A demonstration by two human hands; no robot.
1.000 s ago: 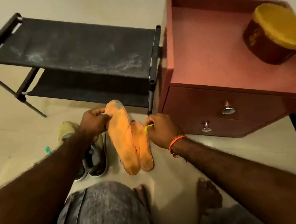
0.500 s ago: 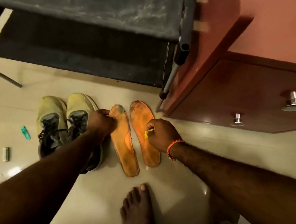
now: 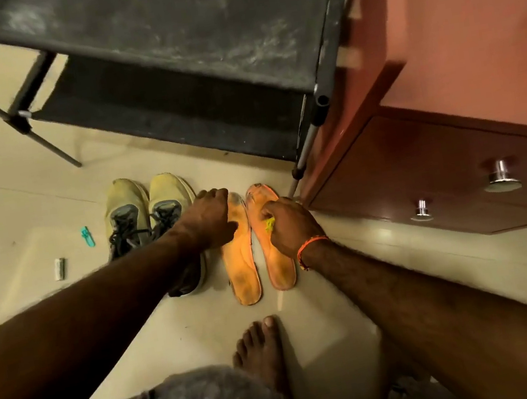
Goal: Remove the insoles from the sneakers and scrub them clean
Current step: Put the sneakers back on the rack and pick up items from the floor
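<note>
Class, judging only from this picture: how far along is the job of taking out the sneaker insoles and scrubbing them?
Done: both orange insoles lie on the floor beside the sneakers.
In hand: the left hand rests on the left insole; the right hand pinches a small yellow scrubber against the right one.
Left: dark grime shows on both insoles.

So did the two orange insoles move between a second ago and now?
Yes. They were held upright off the floor beside the sneakers; now both orange insoles lie flat on the floor, side by side, right of the sneakers.
</note>
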